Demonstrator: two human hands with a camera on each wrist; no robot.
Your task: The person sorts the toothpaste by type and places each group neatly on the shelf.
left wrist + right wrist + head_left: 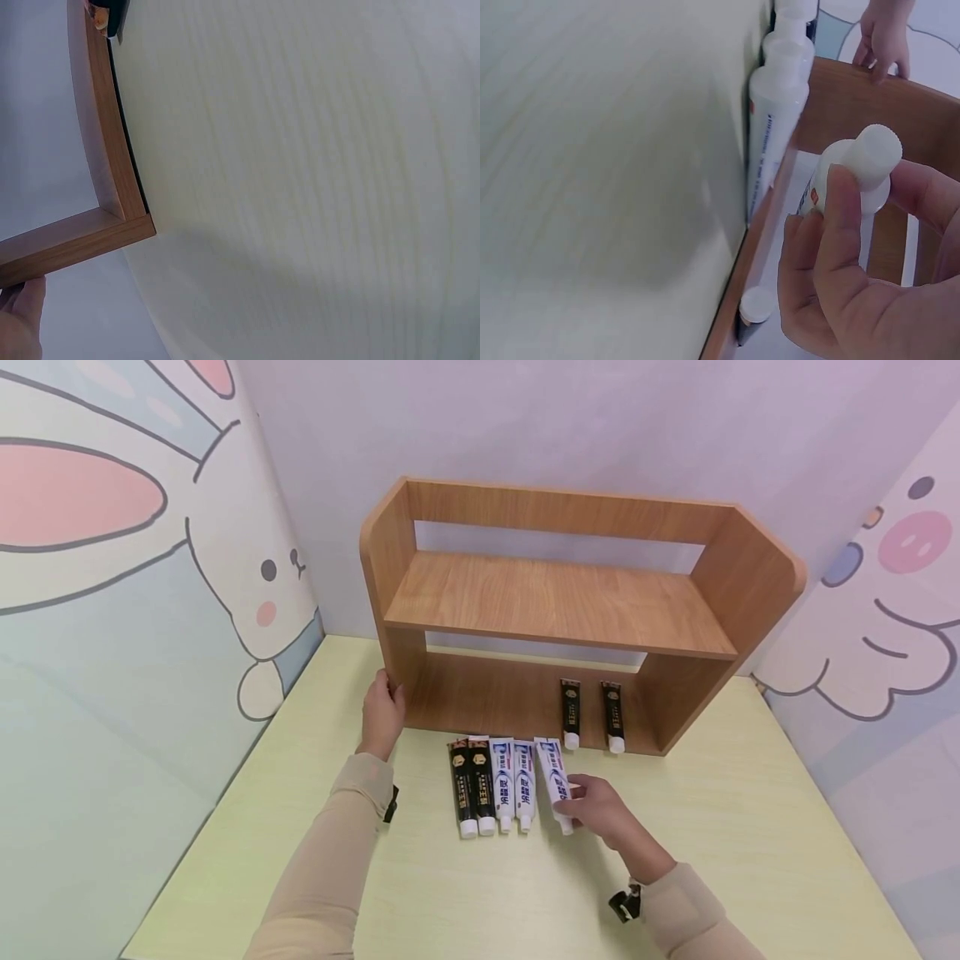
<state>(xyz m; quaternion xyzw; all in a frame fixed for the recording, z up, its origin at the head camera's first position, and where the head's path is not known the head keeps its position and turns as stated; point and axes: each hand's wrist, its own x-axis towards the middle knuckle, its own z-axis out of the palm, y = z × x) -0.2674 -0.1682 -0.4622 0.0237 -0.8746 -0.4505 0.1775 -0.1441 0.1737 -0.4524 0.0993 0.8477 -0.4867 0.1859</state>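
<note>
My right hand [596,810] pinches a white-and-blue toothpaste tube [553,777] near its capped end. In the right wrist view, the held tube's white cap [876,154] points toward the camera. Left of it on the table lie two more white tubes [502,781] and two black toothpaste tubes [462,785], side by side, caps toward me. On the wooden shelf's lower board rest two more black tubes [571,710], apart from each other. My left hand [382,717] holds the front edge of the shelf's left side panel [67,244]; some of its fingers are hidden.
The two-tier wooden shelf [555,602] stands at the back of the pale yellow table [420,893]. Behind it is a plain wall [540,427]. Cartoon-printed walls [112,693] close off both sides.
</note>
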